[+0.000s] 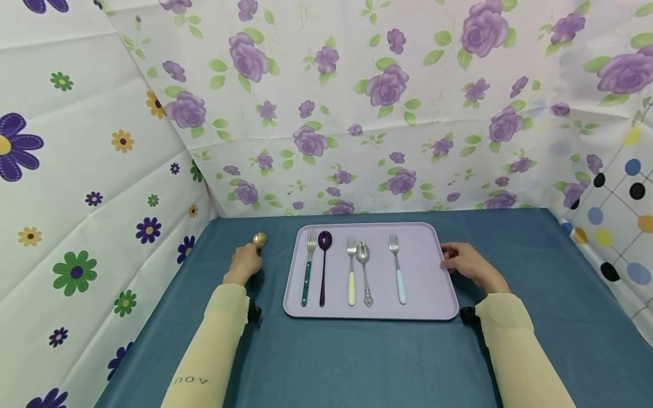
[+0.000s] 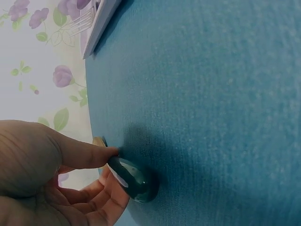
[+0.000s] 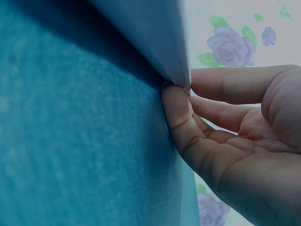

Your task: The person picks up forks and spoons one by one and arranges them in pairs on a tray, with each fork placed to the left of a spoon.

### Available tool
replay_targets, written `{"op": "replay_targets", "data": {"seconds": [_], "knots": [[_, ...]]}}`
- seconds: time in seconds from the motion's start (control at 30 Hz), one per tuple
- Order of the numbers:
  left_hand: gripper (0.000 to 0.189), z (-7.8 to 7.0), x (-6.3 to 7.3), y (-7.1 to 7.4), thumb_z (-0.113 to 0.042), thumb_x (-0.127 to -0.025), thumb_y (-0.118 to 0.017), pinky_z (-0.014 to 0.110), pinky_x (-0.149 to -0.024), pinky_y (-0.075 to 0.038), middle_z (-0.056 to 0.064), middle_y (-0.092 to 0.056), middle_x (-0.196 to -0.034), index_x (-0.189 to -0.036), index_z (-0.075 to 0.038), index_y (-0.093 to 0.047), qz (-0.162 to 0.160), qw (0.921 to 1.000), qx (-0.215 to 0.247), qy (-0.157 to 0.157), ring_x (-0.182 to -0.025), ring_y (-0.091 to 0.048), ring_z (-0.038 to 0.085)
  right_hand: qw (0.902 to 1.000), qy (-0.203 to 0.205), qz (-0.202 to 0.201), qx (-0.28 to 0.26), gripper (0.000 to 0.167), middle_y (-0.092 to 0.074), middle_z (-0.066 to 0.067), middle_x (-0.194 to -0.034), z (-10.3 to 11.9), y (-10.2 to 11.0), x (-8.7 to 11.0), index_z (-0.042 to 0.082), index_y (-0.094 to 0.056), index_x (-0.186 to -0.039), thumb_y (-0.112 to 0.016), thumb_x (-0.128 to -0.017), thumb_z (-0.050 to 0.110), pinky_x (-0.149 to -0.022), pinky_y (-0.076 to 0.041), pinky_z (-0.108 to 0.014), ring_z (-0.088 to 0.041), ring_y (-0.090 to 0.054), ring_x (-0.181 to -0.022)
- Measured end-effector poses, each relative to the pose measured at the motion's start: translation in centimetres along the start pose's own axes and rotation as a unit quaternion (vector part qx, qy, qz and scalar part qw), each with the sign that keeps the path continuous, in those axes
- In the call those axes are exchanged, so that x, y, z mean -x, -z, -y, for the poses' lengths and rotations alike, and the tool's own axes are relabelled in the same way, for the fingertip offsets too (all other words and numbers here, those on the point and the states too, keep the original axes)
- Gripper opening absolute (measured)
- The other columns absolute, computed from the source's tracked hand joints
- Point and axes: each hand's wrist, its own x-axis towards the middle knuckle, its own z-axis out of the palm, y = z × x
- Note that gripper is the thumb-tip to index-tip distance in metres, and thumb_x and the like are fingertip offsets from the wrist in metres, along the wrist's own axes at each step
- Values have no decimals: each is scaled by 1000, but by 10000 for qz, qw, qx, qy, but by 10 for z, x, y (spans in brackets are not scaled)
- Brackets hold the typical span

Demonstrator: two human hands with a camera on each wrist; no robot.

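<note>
My left hand (image 1: pixel 243 263) pinches a spoon left of the tray; its gold bowl (image 1: pixel 259 240) points away from me. In the left wrist view, the spoon's glossy dark green handle (image 2: pixel 134 181) sticks out past the thumb and fingers, close over the cloth. At the tray's right side, my right hand (image 1: pixel 471 265) grips the rim of the pale lilac tray (image 1: pixel 431 283). Seen from the right wrist, the fingertips (image 3: pixel 178 106) meet at the tray's edge (image 3: pixel 176 56).
On the tray lie a green-handled fork (image 1: pixel 306 275), a dark purple spoon (image 1: pixel 323 266), a yellow-handled fork (image 1: pixel 351 277), an ornate silver spoon (image 1: pixel 364 272) and a light-blue-handled fork (image 1: pixel 398 272). A blue-green cloth (image 1: pixel 357 362) covers the table. Patterned sheets (image 1: pixel 326 113) hang behind and beside it.
</note>
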Motion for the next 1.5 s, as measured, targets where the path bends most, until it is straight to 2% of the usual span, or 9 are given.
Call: {"op": "replay_targets", "data": {"seconds": [0.2,0.43,0.67,0.8,0.87,0.97,1.03,1.1,1.5], "knots": [[17,1,1,0,1,-102,-45,47,-70,-43,20,-54,-82,-95,2,-60,-28,9999,99,-44,-74,-54,35,10000,27,-14,11,64,-53,-13,-97,1,-1,0,-18,-33,-152,-63,-98,0,-78,-53,-37,-27,-56,-91],[23,-1,-1,1,1,-102,-44,45,-69,-40,13,-42,-74,-80,-6,-47,-144,9998,100,-51,-69,-49,31,10000,46,-1,6,64,-53,-13,-96,0,0,0,-18,-33,-152,-63,-98,0,-78,-53,-37,-27,-56,-90],[28,-7,-4,2,0,-101,-44,41,-62,-36,8,-32,-69,-75,-9,-40,-205,9997,94,-83,-60,-38,25,10000,45,18,-8,64,-52,-13,-96,-1,1,1,-19,-33,-152,-63,-98,0,-77,-52,-37,-27,-55,-90],[24,-10,-5,1,0,-100,-43,41,-64,-35,8,-32,-69,-77,-8,-42,-226,9997,85,-96,-61,-37,25,10000,71,24,7,64,-53,-13,-95,0,1,1,-19,-33,-152,-63,-98,0,-77,-52,-38,-26,-56,-89],[18,-11,-5,1,0,-100,-43,43,-67,-37,13,-39,-73,-84,-4,-49,-272,9995,78,-153,-65,-42,28,10000,88,25,13,64,-53,-13,-95,1,1,1,-19,-33,-152,-63,-98,0,-77,-52,-38,-26,-56,-88],[26,-14,-4,1,-1,-100,-43,47,-73,-39,25,-58,-93,-112,1,-66,-353,9990,98,-260,-75,-50,33,10000,94,19,9,64,-53,-13,-95,1,1,2,-19,-34,-152,-63,-98,0,-77,-52,-38,-26,-56,-88],[40,-17,-3,1,0,-100,-43,48,-75,-40,30,-63,-116,-134,0,-64,-361,9988,131,-309,-82,-53,35,10000,98,18,6,64,-53,-13,-95,1,1,1,-19,-34,-152,-63,-98,0,-77,-52,-38,-26,-56,-88],[50,-19,-4,2,0,-99,-44,49,-77,-41,31,-61,-130,-147,-1,-56,-352,9987,145,-347,-85,-54,36,10000,95,21,3,64,-53,-12,-95,1,1,1,-18,-34,-152,-63,-98,0,-76,-52,-38,-26,-56,-88],[53,-32,0,1,-1,-97,-46,51,-83,-43,29,-60,-137,-149,0,-55,-434,9968,243,-629,-93,-55,37,10000,13,9,-48,64,-53,-13,-96,1,0,0,-18,-34,-152,-63,-98,-1,-79,-53,-38,-27,-56,-91]]}}
